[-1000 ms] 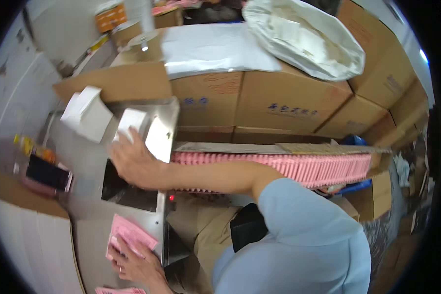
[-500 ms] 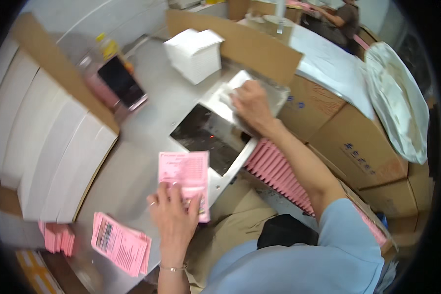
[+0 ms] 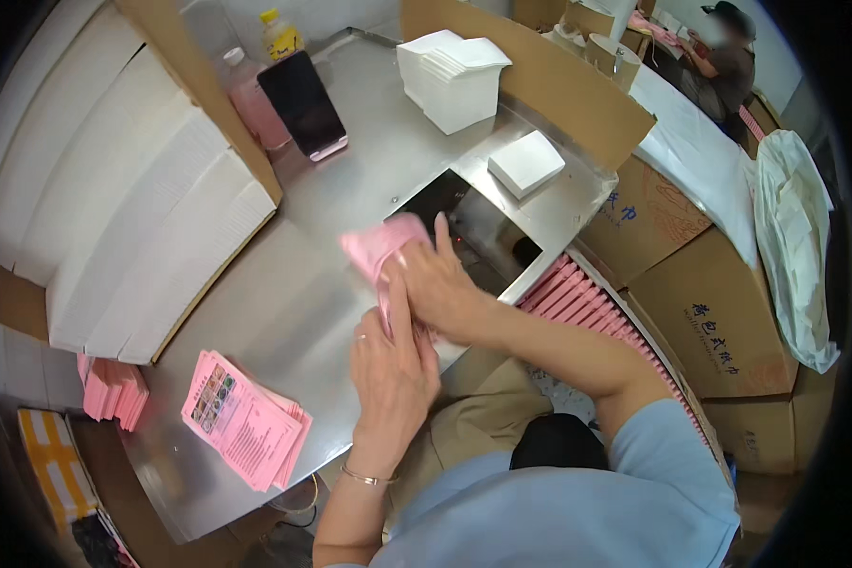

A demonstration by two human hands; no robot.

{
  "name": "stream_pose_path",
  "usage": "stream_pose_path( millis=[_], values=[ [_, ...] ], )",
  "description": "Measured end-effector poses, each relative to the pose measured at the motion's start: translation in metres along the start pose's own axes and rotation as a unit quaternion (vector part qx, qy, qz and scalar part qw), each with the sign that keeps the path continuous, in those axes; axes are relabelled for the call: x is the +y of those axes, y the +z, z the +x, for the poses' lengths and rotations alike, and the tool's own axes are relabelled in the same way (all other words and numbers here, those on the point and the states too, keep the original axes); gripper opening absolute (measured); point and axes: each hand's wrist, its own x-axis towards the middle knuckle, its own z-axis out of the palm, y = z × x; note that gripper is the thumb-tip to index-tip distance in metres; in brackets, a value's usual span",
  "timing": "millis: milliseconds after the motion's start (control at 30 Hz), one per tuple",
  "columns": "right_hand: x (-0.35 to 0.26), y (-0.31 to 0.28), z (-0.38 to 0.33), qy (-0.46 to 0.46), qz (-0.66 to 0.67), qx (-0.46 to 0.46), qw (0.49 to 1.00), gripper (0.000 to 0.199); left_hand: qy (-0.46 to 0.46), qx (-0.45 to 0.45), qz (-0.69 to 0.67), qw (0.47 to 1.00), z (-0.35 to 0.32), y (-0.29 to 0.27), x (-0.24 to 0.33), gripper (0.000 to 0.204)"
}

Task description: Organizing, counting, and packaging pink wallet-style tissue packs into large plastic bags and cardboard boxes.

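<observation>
In the head view, my left hand [image 3: 395, 364] pinches the pink wrapper [image 3: 381, 243] above the worktop [image 3: 289, 284], by its dark rectangle [image 3: 483, 237], seemingly steadying it; my right hand [image 3: 435, 292] bends its fingers across, thumb raised, though blur hides whether they grip. The pink stack [image 3: 244, 426] lies leftward, presumably within reach.

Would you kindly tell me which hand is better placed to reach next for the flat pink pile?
Probably the left hand: it is nearer the flat pink pile, while the right hand lies farther away. Both are at the pink packet.
</observation>
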Motion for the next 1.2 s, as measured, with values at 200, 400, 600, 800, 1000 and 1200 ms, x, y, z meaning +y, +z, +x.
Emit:
stream_pose_path(
  millis=[200,400,600,800,1000,1200],
  values=[
    [0.085,0.016,-0.028,0.215,0.106,-0.033,0.97,0.01,0.026,-0.087,-0.137,0.986,-0.041,-0.037,-0.035,0.035],
    [0.088,-0.035,-0.022,0.112,-0.207,0.249,0.939,0.023,-0.103,0.171,0.214,0.956,-0.089,-0.115,-0.085,0.025],
    [0.161,-0.016,-0.042,0.182,-0.248,0.211,0.928,0.018,-0.195,-0.055,0.222,0.954,-0.105,-0.12,-0.125,0.023],
    [0.161,-0.02,-0.041,0.193,-0.11,0.273,0.936,0.012,-0.031,0.024,-0.047,0.998,-0.031,-0.037,-0.058,0.037],
    [0.161,-0.029,-0.045,0.197,-0.111,0.286,0.931,0.04,0.039,-0.119,-0.037,0.991,-0.011,0.012,-0.006,0.044],
    [0.013,-0.018,-0.045,-0.044,-0.047,0.069,0.996,0.035,0.073,-0.058,0.0,0.996,-0.021,-0.012,-0.041,0.075]
  ],
)
